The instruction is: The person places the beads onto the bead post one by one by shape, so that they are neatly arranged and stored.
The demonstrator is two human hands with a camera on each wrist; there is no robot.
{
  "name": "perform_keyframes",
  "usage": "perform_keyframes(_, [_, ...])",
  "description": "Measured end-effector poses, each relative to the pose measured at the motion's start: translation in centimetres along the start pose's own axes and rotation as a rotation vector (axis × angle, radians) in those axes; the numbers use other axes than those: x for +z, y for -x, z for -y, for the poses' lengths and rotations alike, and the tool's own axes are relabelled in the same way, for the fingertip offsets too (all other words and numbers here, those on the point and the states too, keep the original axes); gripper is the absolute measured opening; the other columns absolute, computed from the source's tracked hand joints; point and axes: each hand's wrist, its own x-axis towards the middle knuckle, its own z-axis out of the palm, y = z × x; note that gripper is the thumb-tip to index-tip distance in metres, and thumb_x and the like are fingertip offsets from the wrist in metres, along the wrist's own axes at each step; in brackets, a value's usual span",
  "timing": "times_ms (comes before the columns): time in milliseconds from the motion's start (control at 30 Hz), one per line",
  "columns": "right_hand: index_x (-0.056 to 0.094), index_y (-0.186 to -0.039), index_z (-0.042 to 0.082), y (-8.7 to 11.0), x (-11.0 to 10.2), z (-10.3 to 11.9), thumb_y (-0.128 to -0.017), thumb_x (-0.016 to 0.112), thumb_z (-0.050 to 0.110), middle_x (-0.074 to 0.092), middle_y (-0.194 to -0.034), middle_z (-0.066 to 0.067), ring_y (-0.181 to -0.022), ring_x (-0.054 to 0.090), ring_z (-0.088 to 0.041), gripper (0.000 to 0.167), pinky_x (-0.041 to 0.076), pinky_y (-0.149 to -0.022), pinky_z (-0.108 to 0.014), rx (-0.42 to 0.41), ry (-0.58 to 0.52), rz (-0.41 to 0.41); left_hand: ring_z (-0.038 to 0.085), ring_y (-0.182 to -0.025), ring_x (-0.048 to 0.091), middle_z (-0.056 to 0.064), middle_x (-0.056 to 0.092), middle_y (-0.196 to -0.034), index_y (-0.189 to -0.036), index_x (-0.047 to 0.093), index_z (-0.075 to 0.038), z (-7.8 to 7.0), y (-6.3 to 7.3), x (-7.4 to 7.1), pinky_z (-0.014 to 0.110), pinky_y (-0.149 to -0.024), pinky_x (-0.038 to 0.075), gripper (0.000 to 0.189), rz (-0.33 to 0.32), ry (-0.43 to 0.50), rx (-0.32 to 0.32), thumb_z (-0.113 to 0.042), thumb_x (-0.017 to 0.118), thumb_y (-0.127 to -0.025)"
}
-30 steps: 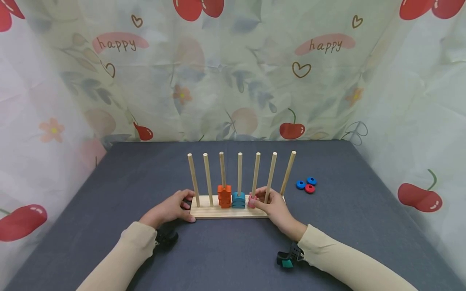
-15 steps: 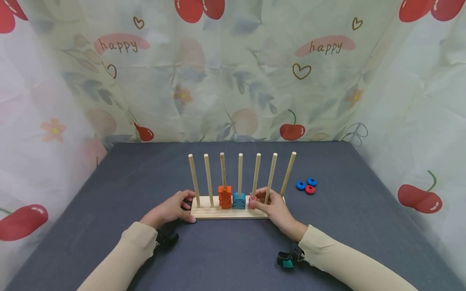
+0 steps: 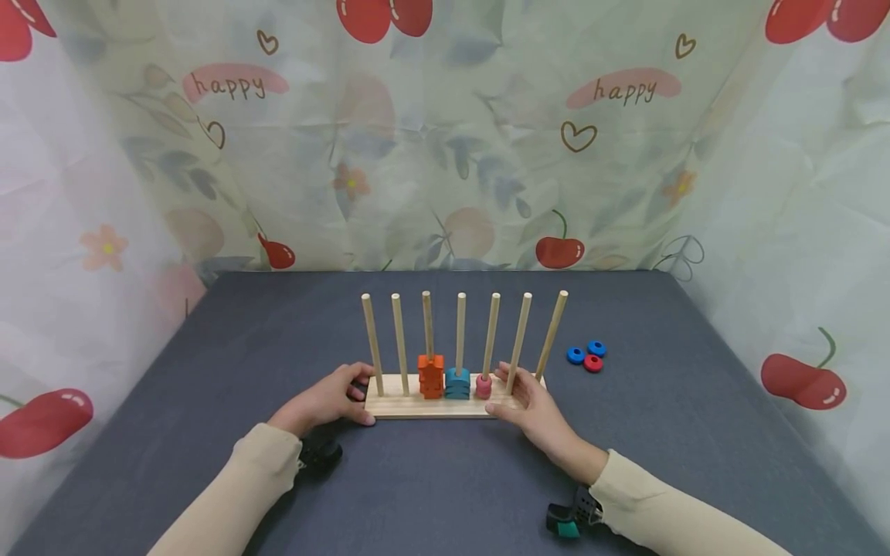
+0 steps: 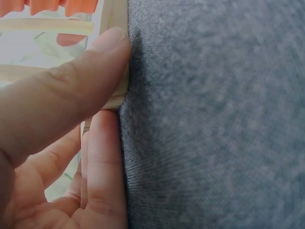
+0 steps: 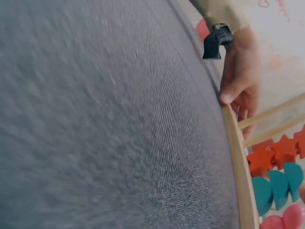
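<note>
A wooden peg board (image 3: 424,411) with a row of upright pegs stands on the dark table. My left hand (image 3: 325,402) grips its left end, thumb on the front edge, as the left wrist view also shows. Orange star-shaped pieces (image 3: 430,378) are stacked on one peg, and teal pieces (image 3: 457,384) with rounded edges sit on the peg to their right. A small stack of pink pieces (image 3: 483,387) is at the foot of the following peg. Just right of it, my right hand (image 3: 541,417) is spread around a bare peg, fingers apart and holding nothing.
Two blue rings (image 3: 575,355) and a red ring (image 3: 593,363) lie together on the table beyond the board's right end. A printed cloth (image 3: 417,170) hangs behind the table and along both sides.
My right hand has let go of the pink pieces; its thumb and fingers have parted and it has drawn back slightly to the right. My left hand has stayed on the board.
</note>
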Motion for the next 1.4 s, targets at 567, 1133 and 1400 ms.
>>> perform_keyframes(567, [0.036, -0.144, -0.005, 2.3, -6.0, 2.4, -0.093, 0.064, 0.02, 0.041, -0.145, -0.026, -0.134, 0.041, -0.042, 0.063, 0.038, -0.105, -0.051, 0.097, 0.125, 0.342, 0.025, -0.106, 0.051, 0.014, 0.043, -0.124, -0.134, 0.048, -0.005, 0.0, 0.1, 0.0, 0.037, -0.087, 0.047, 0.074, 0.005, 0.003, 0.018, -0.009, 0.086, -0.071])
perform_keyframes(1133, [0.041, -0.14, -0.003, -0.2, -14.5, 1.3, -0.096, 0.061, 0.029, 0.051, -0.137, -0.026, -0.105, 0.062, -0.002, 0.057, 0.048, -0.098, -0.036, 0.028, 0.142, 0.057, 0.025, -0.106, 0.05, 0.015, 0.042, -0.125, -0.134, 0.047, -0.005, -0.2, 0.1, -0.2, 0.037, -0.086, 0.047, 0.075, 0.01, 0.013, -0.005, -0.009, 0.086, -0.07])
perform_keyframes(1400, [0.044, -0.139, -0.001, -1.5, -16.2, -1.0, -0.096, 0.061, 0.03, 0.048, -0.138, -0.024, -0.114, 0.057, -0.023, 0.056, 0.043, -0.097, -0.05, 0.085, 0.305, -0.112, 0.025, -0.105, 0.051, 0.014, 0.043, -0.124, -0.134, 0.048, -0.005, -0.3, 0.2, -0.1, 0.037, -0.086, 0.047, 0.073, 0.006, -0.005, 0.001, -0.009, 0.086, -0.071])
